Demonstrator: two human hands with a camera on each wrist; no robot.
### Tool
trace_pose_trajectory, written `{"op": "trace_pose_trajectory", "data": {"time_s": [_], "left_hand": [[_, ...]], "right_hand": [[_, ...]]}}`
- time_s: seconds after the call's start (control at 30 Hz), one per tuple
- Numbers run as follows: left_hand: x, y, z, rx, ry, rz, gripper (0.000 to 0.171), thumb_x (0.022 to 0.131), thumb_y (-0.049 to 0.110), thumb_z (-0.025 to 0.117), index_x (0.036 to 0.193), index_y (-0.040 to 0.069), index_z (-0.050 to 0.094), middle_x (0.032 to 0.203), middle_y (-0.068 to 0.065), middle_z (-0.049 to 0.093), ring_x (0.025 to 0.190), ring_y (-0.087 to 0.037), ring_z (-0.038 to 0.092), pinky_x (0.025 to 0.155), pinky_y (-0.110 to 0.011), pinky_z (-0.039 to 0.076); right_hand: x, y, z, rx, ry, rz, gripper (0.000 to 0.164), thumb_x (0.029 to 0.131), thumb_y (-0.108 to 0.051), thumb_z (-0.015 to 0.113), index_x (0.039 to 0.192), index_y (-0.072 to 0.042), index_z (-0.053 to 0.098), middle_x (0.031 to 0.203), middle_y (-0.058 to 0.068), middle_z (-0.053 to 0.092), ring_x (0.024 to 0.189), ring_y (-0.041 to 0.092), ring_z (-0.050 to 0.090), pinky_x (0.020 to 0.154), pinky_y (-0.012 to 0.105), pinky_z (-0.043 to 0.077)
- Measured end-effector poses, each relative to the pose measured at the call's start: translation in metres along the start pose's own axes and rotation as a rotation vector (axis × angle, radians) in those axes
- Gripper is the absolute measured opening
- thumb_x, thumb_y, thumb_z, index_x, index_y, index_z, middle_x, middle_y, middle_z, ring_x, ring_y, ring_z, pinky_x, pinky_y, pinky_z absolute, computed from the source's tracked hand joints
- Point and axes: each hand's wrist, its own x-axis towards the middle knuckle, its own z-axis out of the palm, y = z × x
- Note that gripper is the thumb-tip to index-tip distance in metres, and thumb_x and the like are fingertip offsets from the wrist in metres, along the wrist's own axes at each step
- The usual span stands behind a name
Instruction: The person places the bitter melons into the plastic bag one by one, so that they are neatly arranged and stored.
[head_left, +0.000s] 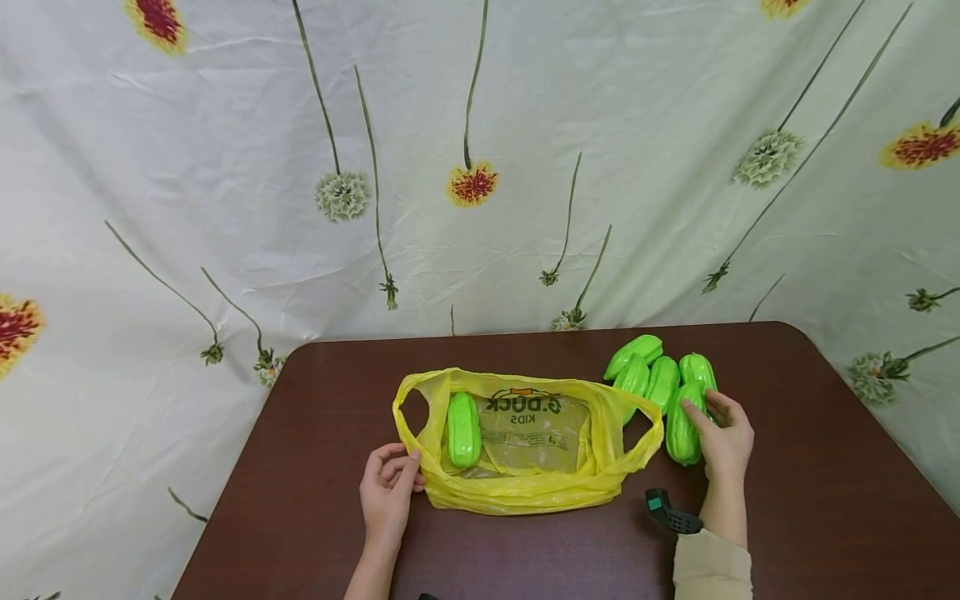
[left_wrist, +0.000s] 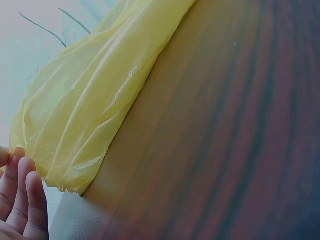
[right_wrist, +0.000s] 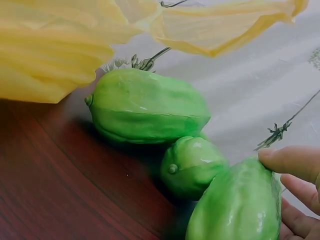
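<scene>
A yellow plastic bag lies open on the table, with one green papaya inside at its left end. At the bag's left edge, my left hand pinches the plastic by the handle; in the left wrist view its fingers are bent against the yellow film. My right hand holds the nearest papaya of the group right of the bag, thumb on one side and fingers on the other. In the right wrist view that papaya touches another papaya.
Several more green papayas, among them one at the back, lie bunched behind the bag's right handle. The dark brown table has rounded far corners. A white flowered cloth hangs behind it. My right wrist wears a black band.
</scene>
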Motion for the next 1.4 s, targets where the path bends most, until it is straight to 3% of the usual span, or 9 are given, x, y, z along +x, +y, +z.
{"op": "trace_pose_trajectory", "data": {"time_s": [0.1, 0.3, 0.4, 0.67, 0.83, 1.17, 1.4], "left_hand": [[0.000, -0.001, 0.000, 0.006, 0.001, 0.000, 0.024, 0.088, 0.004, 0.065, 0.107, -0.004, 0.052, 0.071, -0.003, 0.064, 0.051, -0.014, 0.056, 0.049, -0.024, 0.052], [0.000, -0.001, 0.000, -0.002, 0.001, 0.011, 0.023, 0.088, 0.002, 0.064, 0.106, -0.005, 0.052, 0.070, -0.002, 0.064, 0.050, -0.014, 0.056, 0.048, -0.023, 0.051], [0.000, -0.001, -0.001, -0.004, 0.001, 0.015, 0.023, 0.088, 0.001, 0.064, 0.106, -0.005, 0.052, 0.070, -0.002, 0.064, 0.050, -0.013, 0.056, 0.048, -0.023, 0.051], [-0.001, -0.001, -0.001, 0.003, -0.002, 0.019, 0.023, 0.088, 0.002, 0.064, 0.106, -0.006, 0.052, 0.070, -0.003, 0.064, 0.051, -0.014, 0.056, 0.049, -0.023, 0.052], [-0.001, 0.000, -0.001, 0.002, -0.002, 0.014, 0.023, 0.088, 0.003, 0.064, 0.106, -0.006, 0.052, 0.070, -0.003, 0.064, 0.051, -0.014, 0.056, 0.049, -0.023, 0.052], [0.000, -0.001, -0.001, 0.006, 0.005, 0.002, 0.023, 0.088, 0.004, 0.065, 0.106, -0.004, 0.052, 0.070, -0.003, 0.064, 0.051, -0.014, 0.056, 0.049, -0.024, 0.052], [0.001, 0.000, 0.000, 0.012, 0.004, -0.014, 0.024, 0.088, 0.004, 0.065, 0.107, -0.004, 0.052, 0.070, -0.003, 0.064, 0.051, -0.013, 0.056, 0.049, -0.023, 0.052]], "right_hand": [[0.007, 0.009, 0.001, 0.015, 0.020, -0.011, 0.054, 0.082, -0.029, 0.073, 0.127, -0.006, 0.055, 0.115, -0.002, 0.054, 0.106, 0.012, 0.049, 0.081, 0.022, 0.040], [0.038, 0.047, 0.005, 0.062, 0.076, -0.003, 0.053, 0.074, -0.041, 0.079, 0.120, -0.022, 0.062, 0.118, -0.003, 0.056, 0.110, 0.014, 0.050, 0.082, 0.022, 0.041], [0.043, 0.051, 0.005, 0.083, 0.084, -0.024, 0.052, 0.072, -0.042, 0.080, 0.119, -0.023, 0.063, 0.115, -0.004, 0.057, 0.106, 0.011, 0.050, 0.079, 0.020, 0.041], [0.003, -0.007, 0.001, 0.153, 0.081, -0.046, 0.045, 0.075, -0.033, 0.080, 0.114, -0.017, 0.066, 0.100, -0.012, 0.057, 0.092, 0.002, 0.050, 0.071, 0.012, 0.040], [-0.018, -0.037, 0.002, 0.210, 0.082, -0.048, 0.042, 0.077, -0.028, 0.078, 0.114, -0.012, 0.066, 0.100, -0.011, 0.056, 0.094, 0.004, 0.050, 0.074, 0.016, 0.040], [-0.040, -0.066, 0.011, 0.358, 0.040, -0.132, 0.040, 0.080, -0.016, 0.076, 0.115, -0.001, 0.064, 0.101, -0.007, 0.059, 0.099, 0.008, 0.052, 0.071, 0.014, 0.044], [-0.052, -0.079, 0.015, 0.453, 0.037, -0.201, 0.034, 0.079, -0.011, 0.076, 0.110, 0.000, 0.067, 0.099, -0.004, 0.062, 0.099, 0.011, 0.055, 0.073, 0.015, 0.047]]}}
